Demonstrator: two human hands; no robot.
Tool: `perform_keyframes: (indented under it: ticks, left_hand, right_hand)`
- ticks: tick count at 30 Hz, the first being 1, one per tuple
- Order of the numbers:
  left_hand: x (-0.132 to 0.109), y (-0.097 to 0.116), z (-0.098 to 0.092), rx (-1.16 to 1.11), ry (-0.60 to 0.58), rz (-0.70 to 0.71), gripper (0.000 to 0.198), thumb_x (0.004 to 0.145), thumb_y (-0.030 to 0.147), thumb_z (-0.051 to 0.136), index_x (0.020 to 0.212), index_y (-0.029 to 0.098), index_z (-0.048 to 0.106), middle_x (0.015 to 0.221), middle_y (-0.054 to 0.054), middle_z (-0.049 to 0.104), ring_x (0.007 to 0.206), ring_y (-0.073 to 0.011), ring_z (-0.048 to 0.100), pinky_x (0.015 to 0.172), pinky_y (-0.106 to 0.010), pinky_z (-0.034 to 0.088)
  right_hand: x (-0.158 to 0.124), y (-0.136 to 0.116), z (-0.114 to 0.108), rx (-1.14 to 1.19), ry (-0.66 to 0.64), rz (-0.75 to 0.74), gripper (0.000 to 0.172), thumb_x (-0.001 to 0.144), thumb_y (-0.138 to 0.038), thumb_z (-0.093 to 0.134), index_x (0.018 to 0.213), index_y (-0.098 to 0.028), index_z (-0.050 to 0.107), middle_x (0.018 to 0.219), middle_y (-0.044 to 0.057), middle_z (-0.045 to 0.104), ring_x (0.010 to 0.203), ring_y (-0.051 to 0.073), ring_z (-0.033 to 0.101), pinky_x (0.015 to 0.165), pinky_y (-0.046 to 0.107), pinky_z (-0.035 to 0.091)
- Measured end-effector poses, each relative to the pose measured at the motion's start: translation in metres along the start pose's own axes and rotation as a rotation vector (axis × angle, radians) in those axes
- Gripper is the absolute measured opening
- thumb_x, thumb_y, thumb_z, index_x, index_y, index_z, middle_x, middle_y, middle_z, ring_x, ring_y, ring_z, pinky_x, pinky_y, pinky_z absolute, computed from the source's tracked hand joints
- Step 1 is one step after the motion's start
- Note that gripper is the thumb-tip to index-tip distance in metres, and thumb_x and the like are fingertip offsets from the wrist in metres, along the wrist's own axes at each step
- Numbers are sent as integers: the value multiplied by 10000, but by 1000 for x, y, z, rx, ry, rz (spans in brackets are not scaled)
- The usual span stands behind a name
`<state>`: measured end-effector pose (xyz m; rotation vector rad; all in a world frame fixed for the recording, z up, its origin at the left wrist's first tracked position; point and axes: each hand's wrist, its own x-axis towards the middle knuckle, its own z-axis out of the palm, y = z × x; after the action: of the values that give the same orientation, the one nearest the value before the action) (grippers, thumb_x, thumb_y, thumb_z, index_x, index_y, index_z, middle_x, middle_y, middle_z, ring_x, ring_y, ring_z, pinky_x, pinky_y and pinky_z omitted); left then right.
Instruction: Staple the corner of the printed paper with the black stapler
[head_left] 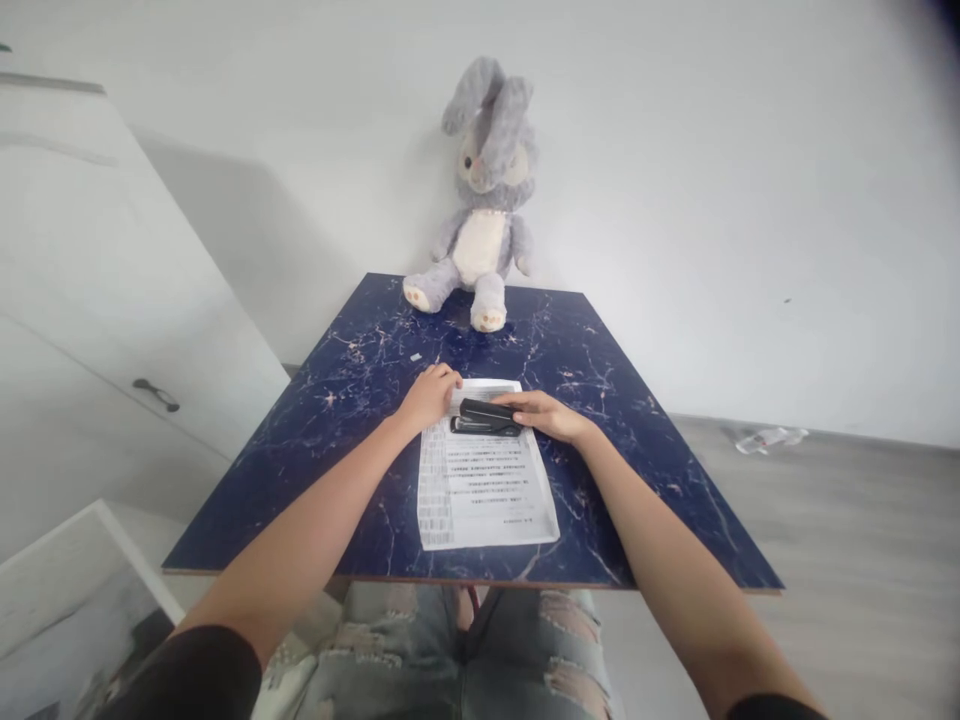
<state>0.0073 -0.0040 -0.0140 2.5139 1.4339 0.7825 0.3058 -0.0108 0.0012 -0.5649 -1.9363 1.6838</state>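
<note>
A printed sheet of paper [484,485] lies on the dark blue marbled table [360,370]. Across the sheet's top part lies a black stapler [484,418]. My right hand [547,413] rests on the stapler's right end, fingers curled over it. My left hand [429,393] is at the paper's top left corner, fingers bent and pressing the corner beside the stapler's left end.
A grey plush rabbit [484,195] sits at the table's far edge against the white wall. A white cabinet [97,300] with a dark handle stands to the left. A small white scrap [415,356] lies on the table. Crumpled plastic [769,437] lies on the floor to the right.
</note>
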Motion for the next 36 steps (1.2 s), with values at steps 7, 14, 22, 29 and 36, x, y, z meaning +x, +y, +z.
perform_keyframes:
  ticks: [7, 14, 22, 29, 36]
  left_hand:
    - [2, 2, 0, -148, -7, -13, 399, 907, 16, 430, 1086, 184, 744, 1210, -93, 706, 1104, -255, 616, 1104, -438, 448]
    - [7, -5, -4, -392, 65, -65, 300, 875, 84, 495, 948, 201, 761, 1147, -70, 763, 1131, -236, 681, 1152, -437, 441]
    - [7, -3, -8, -544, 43, -86, 301, 968, 254, 479, 1043, 190, 764, 1132, -79, 785, 1087, -249, 708, 1052, -400, 494]
    - [8, -4, -8, -508, 29, -149, 301, 973, 295, 485, 1018, 196, 765, 1088, -72, 795, 1049, -251, 713, 1007, -382, 503]
    - [7, -4, -8, -513, 51, -151, 313, 996, 312, 477, 998, 199, 769, 1078, -70, 800, 1040, -244, 720, 1005, -381, 509]
  right_hand:
    - [-1, -1, -2, 204, -46, 72, 519, 873, -346, 808, 1357, -176, 728, 1382, 134, 709, 1315, 299, 648, 1206, 460, 413]
    - [-1, -2, -4, 251, -32, 82, 525, 805, -260, 771, 1324, -182, 748, 1404, 116, 700, 1334, 302, 641, 1234, 477, 388]
    - [1, 0, -5, 229, -14, 89, 549, 787, -217, 745, 1333, -167, 745, 1392, 126, 705, 1356, 311, 628, 1259, 503, 356]
    - [1, -1, -5, 272, -7, 108, 529, 763, -178, 728, 1291, -163, 766, 1327, 125, 741, 1289, 315, 674, 1208, 490, 422]
    - [1, -7, -2, 254, -3, 119, 562, 760, -148, 706, 1320, -169, 758, 1348, 112, 731, 1308, 303, 667, 1218, 466, 419]
